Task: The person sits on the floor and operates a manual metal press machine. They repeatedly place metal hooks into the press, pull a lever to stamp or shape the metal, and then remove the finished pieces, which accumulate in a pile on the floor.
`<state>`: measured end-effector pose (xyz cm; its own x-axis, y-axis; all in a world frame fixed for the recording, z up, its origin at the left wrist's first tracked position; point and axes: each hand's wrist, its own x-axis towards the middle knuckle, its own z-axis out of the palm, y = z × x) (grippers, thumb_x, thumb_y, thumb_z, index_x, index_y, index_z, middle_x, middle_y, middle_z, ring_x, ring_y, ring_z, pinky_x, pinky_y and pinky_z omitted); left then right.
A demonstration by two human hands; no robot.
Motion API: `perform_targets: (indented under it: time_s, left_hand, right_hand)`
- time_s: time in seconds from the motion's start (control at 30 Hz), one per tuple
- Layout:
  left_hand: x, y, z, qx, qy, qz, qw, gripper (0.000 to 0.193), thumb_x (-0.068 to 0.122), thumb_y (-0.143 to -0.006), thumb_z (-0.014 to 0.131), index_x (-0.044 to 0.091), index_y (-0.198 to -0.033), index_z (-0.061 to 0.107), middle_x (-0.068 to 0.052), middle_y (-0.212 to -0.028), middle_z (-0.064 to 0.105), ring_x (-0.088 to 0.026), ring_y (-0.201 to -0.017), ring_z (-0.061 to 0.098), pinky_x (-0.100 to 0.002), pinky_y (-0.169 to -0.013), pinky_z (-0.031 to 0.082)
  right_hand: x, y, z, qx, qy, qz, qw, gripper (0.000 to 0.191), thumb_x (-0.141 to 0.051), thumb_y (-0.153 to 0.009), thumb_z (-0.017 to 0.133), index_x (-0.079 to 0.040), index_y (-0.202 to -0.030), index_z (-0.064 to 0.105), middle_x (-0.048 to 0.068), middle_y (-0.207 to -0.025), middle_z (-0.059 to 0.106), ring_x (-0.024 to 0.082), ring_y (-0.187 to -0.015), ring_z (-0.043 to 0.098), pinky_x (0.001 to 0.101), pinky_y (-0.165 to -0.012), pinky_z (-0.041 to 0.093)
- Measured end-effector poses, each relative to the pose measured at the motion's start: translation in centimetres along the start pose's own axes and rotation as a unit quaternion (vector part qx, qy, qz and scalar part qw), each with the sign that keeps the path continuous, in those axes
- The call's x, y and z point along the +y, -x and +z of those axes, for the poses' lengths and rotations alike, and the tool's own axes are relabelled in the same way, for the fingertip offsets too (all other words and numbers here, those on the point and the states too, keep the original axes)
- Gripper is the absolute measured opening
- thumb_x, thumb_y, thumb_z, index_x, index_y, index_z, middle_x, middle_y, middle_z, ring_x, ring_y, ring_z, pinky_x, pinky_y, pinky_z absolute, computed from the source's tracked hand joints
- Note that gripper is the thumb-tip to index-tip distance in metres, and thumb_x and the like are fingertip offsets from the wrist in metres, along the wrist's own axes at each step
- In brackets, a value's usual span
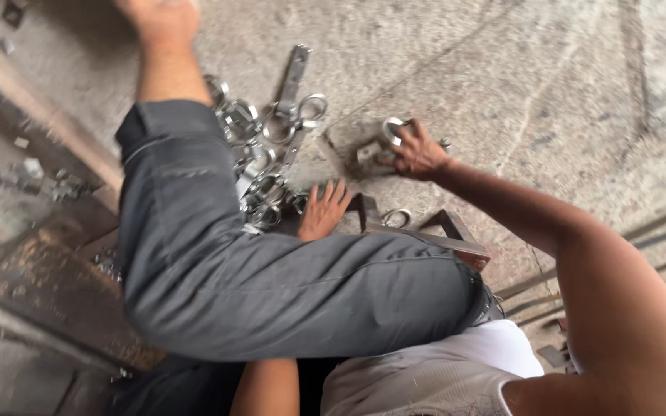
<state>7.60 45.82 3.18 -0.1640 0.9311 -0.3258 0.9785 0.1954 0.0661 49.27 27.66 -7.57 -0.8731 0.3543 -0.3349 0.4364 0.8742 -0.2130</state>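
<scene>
My right hand (419,152) grips a shiny metal ring clamp part (385,137) that rests on a small metal block on the concrete floor. My left hand (323,209) lies flat, fingers spread, on the floor beside a pile of shiny metal rings and clamps (260,146). It holds nothing. My bent leg in grey trousers (217,262) crosses in front and hides my left forearm.
A rusty angle-iron frame (441,235) with a loose ring (396,218) lies just behind my knee. A flat metal bar (292,77) tops the pile. Rusty plates and small scrap bits (40,177) sit at the left. Thin rods (533,296) lie at the right.
</scene>
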Motion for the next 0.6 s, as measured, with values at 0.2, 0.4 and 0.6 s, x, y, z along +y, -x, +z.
perform_targets:
  time_s: [0.2,0.4,0.6]
  left_hand:
    - [6.8,19.2,8.5,0.068,0.117,0.14,0.981,0.098,0.047,-0.075,0.085,0.027,-0.154,0.032,-0.013,-0.16,0.029,-0.045,-0.139,0.038,-0.066,-0.11,0.035]
    - [4.9,15.0,15.1,-0.115,0.048,0.031,0.992,0.099,0.043,-0.079,0.085,0.029,-0.159,0.028,-0.011,-0.163,0.026,-0.045,-0.142,0.036,-0.065,-0.11,0.037]
    - [3.5,16.3,16.3,-0.191,0.063,0.045,0.979,0.088,0.029,-0.083,0.08,0.023,-0.157,0.032,-0.016,-0.148,0.044,-0.045,-0.131,0.048,-0.059,-0.105,0.044]
  right_hand:
    - [2.5,-6.6,-3.2,-0.16,-0.134,0.151,0.966,0.072,-0.034,-0.099,0.059,-0.027,-0.162,0.025,0.027,-0.153,0.037,0.051,-0.131,0.047,0.0547,-0.087,0.06]
    - [3.0,-7.2,-4.5,-0.04,-0.102,0.223,0.969,0.066,-0.006,-0.093,0.057,-0.018,-0.155,0.036,0.025,-0.138,0.049,0.049,-0.119,0.056,0.0536,-0.074,0.061]
    - [1.3,-9.3,-6.9,0.07,-0.273,0.326,0.902,0.063,0.003,-0.089,0.055,-0.018,-0.148,0.044,0.02,-0.135,0.059,0.036,-0.112,0.067,0.0454,-0.087,0.06]
